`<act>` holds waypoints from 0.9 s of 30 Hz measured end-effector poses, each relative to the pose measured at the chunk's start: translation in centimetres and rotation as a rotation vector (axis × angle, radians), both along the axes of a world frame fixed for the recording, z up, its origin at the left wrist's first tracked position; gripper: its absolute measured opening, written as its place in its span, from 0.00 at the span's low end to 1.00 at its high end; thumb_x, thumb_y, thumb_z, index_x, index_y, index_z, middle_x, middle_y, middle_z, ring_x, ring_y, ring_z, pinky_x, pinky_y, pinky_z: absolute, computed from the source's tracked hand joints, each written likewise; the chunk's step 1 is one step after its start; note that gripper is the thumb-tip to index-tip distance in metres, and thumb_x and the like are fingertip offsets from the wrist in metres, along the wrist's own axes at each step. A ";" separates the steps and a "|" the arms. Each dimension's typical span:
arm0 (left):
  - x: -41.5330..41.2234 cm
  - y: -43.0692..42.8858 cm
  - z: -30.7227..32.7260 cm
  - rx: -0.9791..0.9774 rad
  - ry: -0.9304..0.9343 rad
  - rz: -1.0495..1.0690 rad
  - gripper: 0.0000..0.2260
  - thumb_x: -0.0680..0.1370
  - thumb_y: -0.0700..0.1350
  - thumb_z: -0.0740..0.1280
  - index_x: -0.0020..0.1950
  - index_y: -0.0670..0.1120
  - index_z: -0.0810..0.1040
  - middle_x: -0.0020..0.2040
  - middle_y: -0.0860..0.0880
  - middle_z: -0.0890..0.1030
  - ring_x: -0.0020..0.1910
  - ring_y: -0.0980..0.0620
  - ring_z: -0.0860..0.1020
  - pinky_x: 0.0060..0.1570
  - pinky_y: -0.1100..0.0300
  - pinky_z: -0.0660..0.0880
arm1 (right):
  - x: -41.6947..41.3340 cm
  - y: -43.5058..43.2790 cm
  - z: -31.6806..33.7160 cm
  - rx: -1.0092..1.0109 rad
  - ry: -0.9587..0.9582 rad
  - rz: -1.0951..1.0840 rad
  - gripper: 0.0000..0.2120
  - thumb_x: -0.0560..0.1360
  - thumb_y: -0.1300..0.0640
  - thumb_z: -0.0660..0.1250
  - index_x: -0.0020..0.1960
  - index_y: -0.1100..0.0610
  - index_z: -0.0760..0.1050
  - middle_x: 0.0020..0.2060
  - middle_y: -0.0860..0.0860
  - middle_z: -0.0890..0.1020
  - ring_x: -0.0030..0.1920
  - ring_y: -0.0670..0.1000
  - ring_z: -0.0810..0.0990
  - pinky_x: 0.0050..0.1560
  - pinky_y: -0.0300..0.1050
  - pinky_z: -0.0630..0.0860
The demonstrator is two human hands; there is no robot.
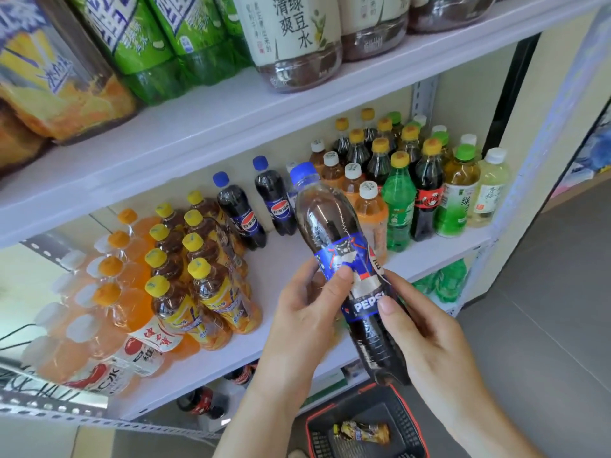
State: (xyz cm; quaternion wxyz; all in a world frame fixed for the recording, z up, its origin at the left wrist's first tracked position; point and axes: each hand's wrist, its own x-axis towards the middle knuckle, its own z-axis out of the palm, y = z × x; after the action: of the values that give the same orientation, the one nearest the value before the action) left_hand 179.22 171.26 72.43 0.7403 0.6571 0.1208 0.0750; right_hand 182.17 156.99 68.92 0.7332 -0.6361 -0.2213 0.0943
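1. Cola bottle [334, 226]: held in the air between both hands, in front of the shelf board [291, 259] and clear of it. The printed label band lies directly under the two thumbs.
2. Left hand [297, 325]: curled round the label from the left. Its thumb [342, 276] presses the upper part of the label. The remaining fingers pass behind the bottle, so their spread cannot be told.
3. Right hand [429, 345]: wrapped round the lower body from the right. Its thumb [386, 309] lies on the lower edge of the label, and one finger runs up the bottle's right flank.
4. Long axis: tilted. The blue cap [302, 171] points up and away from the fingertips, toward the shelved bottles. The base sits below the right thumb, toward the floor.
5. Basket [401, 399]: directly below the base, near the right wrist, with one small bottle [362, 432] lying in it.
6. Judgement: the bottle appears to be under inspection before being lowered. The right hand, which grips nearer the base and the basket, is the better placed to carry it down base first. The left hand need only let go.
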 end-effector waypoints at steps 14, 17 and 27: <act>0.6 0.6 0.4 -0.431 -0.008 0.159 0.24 0.68 0.39 0.67 0.63 0.36 0.74 0.49 0.37 0.82 0.47 0.41 0.79 0.52 0.44 0.77 | -0.7 -1.2 -0.3 0.139 0.564 0.339 0.23 0.79 0.47 0.62 0.36 0.60 0.86 0.33 0.60 0.85 0.34 0.47 0.86 0.32 0.37 0.79; 0.5 0.5 0.6 -0.428 0.041 0.145 0.26 0.69 0.45 0.69 0.65 0.36 0.75 0.57 0.35 0.81 0.52 0.39 0.79 0.56 0.43 0.76 | 0.6 -0.1 -0.4 0.121 0.727 0.403 0.22 0.72 0.42 0.72 0.49 0.63 0.84 0.43 0.65 0.84 0.42 0.57 0.86 0.40 0.47 0.82; 0.7 1.1 1.5 -0.130 -0.015 0.203 0.24 0.70 0.51 0.72 0.64 0.44 0.75 0.51 0.47 0.86 0.49 0.50 0.84 0.50 0.54 0.82 | -1.5 0.2 -0.2 -0.030 0.139 -0.022 0.25 0.63 0.39 0.77 0.58 0.42 0.77 0.50 0.46 0.84 0.48 0.45 0.84 0.44 0.31 0.78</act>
State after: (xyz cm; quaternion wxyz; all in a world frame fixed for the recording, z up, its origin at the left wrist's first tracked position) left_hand 179.88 172.32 73.97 0.7708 0.5915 0.1856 0.1465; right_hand 180.64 157.19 68.72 0.7380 -0.6414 -0.1616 0.1335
